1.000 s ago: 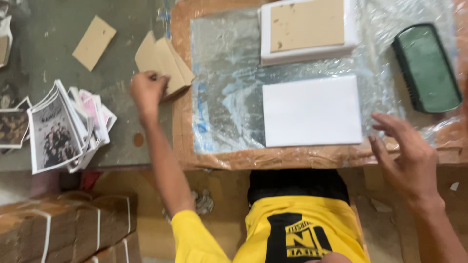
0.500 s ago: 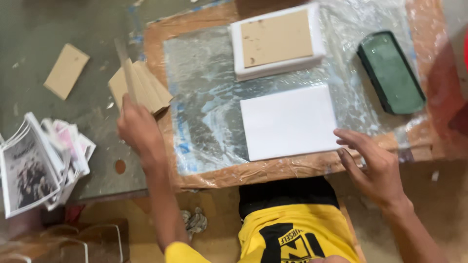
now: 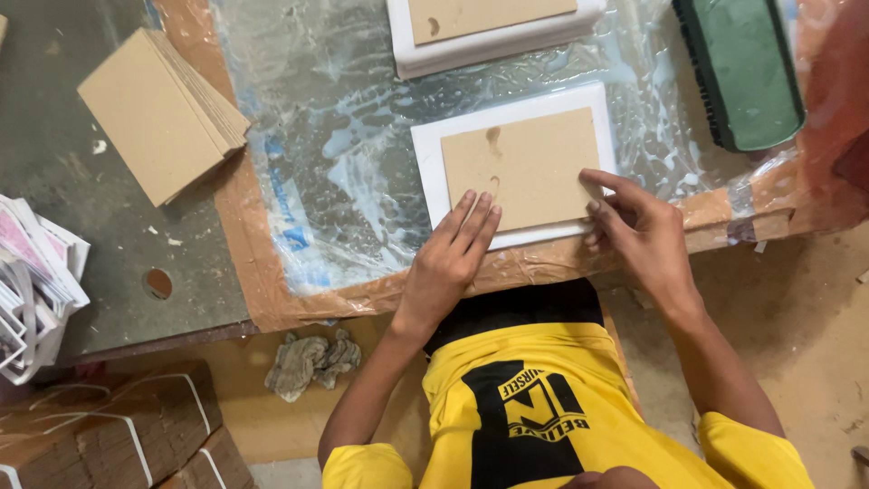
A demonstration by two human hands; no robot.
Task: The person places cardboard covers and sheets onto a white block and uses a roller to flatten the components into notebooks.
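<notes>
A stack of brown cardboard pieces [image 3: 158, 109] lies near the bench's left edge, with a pile of printed sheets [image 3: 36, 281] at that edge itself. At the far edge sit a second white sheet topped with board [image 3: 489, 27] and — toward the right corner — a green brush [image 3: 738, 68]. Below the near edge lie a crumpled rag [image 3: 308, 362] and strapped cardboard bundles [image 3: 100, 430].

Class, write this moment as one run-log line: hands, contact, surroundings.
left hand: fingers flat on brown board | right hand: fingertips on board's right edge | board: lying on white sheet | nearby: board stack, green brush
</notes>
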